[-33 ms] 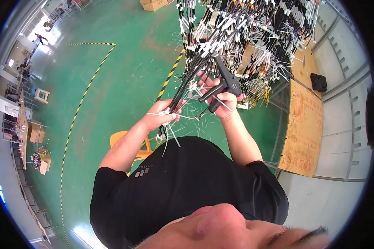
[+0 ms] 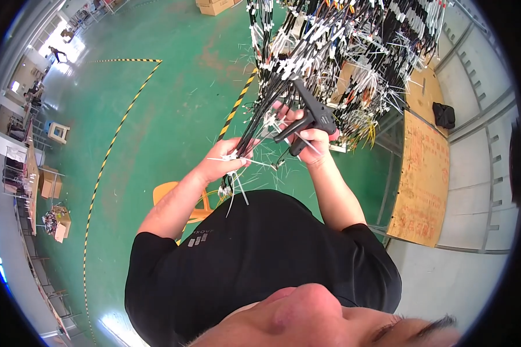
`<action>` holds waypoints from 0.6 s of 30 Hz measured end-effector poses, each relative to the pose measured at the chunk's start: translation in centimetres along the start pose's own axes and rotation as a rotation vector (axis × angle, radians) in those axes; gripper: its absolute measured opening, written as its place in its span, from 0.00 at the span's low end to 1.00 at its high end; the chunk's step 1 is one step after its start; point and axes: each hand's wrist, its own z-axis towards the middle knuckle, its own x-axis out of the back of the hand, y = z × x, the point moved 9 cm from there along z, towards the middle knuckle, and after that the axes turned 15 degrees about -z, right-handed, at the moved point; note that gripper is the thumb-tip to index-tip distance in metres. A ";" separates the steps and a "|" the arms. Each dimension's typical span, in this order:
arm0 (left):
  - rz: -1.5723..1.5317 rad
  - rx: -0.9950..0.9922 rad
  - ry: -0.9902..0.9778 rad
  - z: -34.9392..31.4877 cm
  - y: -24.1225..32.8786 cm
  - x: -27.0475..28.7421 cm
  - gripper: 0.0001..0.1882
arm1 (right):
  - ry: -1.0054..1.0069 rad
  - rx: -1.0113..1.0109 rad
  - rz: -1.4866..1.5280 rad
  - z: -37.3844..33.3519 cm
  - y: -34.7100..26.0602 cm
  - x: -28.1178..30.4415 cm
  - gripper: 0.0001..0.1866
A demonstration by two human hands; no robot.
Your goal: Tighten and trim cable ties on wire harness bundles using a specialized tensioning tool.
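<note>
My left hand [image 2: 221,159] is closed round the lower part of a bundle of black cables [image 2: 253,128]. White cable ties [image 2: 230,157] circle the bundle there, their loose tails sticking out. White connectors [image 2: 224,191] hang at the cable ends below that hand. To the right, my right hand [image 2: 314,139] grips a black cable tie gun [image 2: 318,113], its barrel pointing up and away toward the cables. Some fingertips of this hand show behind the gun, beside a white tie cluster [image 2: 270,120] on the bundle; whether they touch it I cannot tell.
A dense hanging mass of cables [image 2: 353,52] with many white ties fills the far right. Tie offcuts [image 2: 281,179] litter the green floor. An orange chair [image 2: 167,192] stands left of my body, a wooden board [image 2: 419,179] at the right. A distant person [image 2: 57,54] is far left.
The cable tie gun has shifted very slightly left. Both hands keep their holds.
</note>
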 end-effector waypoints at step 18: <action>-0.296 -0.059 -0.386 2.5 6.6 -3.4 0.49 | 0.199 -0.006 -0.421 -3.5 -5.0 -1.6 0.28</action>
